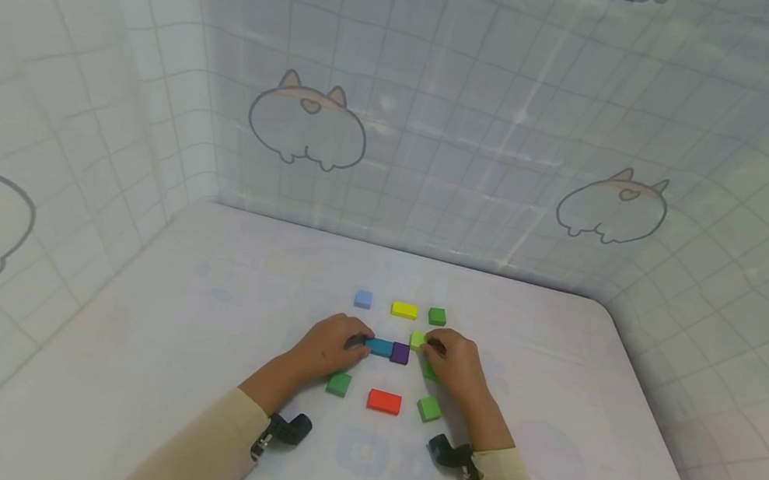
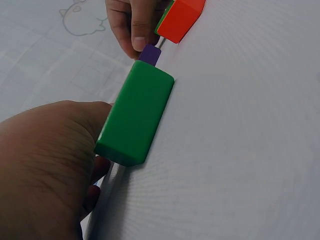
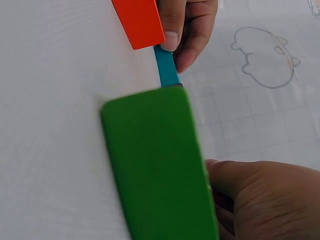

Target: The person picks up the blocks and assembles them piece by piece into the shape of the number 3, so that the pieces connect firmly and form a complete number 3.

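A teal-blue block (image 1: 380, 347) lies end to end with a purple block (image 1: 400, 353) near the middle of the table. My left hand (image 1: 329, 346) pinches the blue block's left end between thumb and finger. With its fingertips, my right hand (image 1: 456, 363) grips a light green block (image 1: 418, 340) just behind and right of the purple one. Under the right hand, a green block (image 1: 430, 370) is partly covered. Large in the left wrist view is a green block (image 2: 136, 114) in front of the left hand; another green block (image 3: 152, 160) hides much of the right wrist view.
At the back stand a light blue block (image 1: 363, 300), a yellow block (image 1: 404, 310) and a dark green block (image 1: 436, 317). Nearer me are a red block (image 1: 385, 402) and green blocks on either side, left (image 1: 339, 384) and right (image 1: 429, 409). Patterned curtains (image 1: 435, 159) surround the white table.
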Action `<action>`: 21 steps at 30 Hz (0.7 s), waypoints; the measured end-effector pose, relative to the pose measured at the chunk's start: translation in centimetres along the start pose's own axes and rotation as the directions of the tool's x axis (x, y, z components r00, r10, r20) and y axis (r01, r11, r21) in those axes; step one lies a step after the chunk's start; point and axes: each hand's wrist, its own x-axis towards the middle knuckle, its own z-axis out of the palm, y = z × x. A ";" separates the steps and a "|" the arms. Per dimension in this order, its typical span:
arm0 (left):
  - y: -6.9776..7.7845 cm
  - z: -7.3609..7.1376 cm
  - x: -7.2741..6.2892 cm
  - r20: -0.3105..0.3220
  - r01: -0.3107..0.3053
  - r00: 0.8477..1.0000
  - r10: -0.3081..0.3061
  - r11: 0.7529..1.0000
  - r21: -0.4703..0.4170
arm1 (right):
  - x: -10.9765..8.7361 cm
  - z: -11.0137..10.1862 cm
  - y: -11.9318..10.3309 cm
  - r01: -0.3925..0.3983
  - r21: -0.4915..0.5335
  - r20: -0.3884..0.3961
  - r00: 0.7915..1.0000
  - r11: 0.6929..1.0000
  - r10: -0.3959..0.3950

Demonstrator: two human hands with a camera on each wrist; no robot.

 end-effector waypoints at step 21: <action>-0.8 -0.1 0.5 -0.016 -0.057 0.998 0.057 0.998 -0.017 | 0.2 -0.3 -0.5 0.019 -0.021 0.003 1.000 1.000 -0.019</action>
